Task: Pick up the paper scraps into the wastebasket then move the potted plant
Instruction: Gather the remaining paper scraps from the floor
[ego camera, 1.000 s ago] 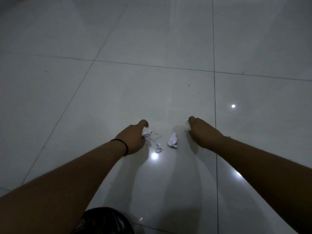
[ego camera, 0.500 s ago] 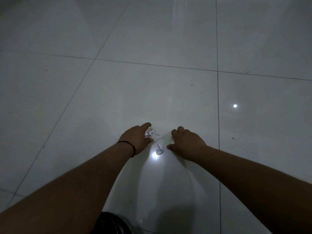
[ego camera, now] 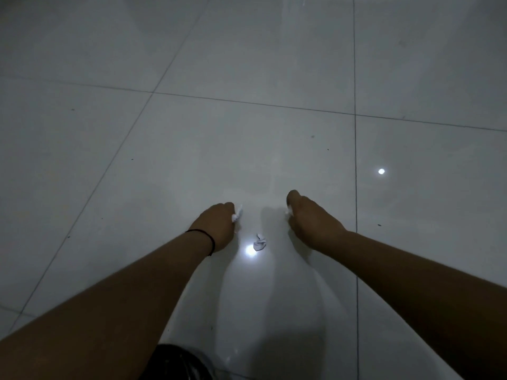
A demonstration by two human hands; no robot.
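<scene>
My left hand [ego camera: 218,227], with a black band on its wrist, is closed around white paper scraps [ego camera: 238,214] that stick out at its fingers. My right hand [ego camera: 310,218] is closed too, with a bit of white paper scrap [ego camera: 288,212] showing at its fingertips. One small crumpled paper scrap [ego camera: 259,242] lies on the floor between the two hands. The dark rim of the wastebasket [ego camera: 178,362], lined with a black bag, shows at the bottom edge under my left forearm. The potted plant is out of sight.
Glossy pale floor tiles [ego camera: 247,146] with dark grout lines fill the view. Bright light reflections sit beside the loose scrap [ego camera: 249,250] and to the right [ego camera: 381,171].
My right hand closed on a scrap and pulled back to the right. My left hand gathered the scraps by its fingers into a fist. One scrap stays on the floor.
</scene>
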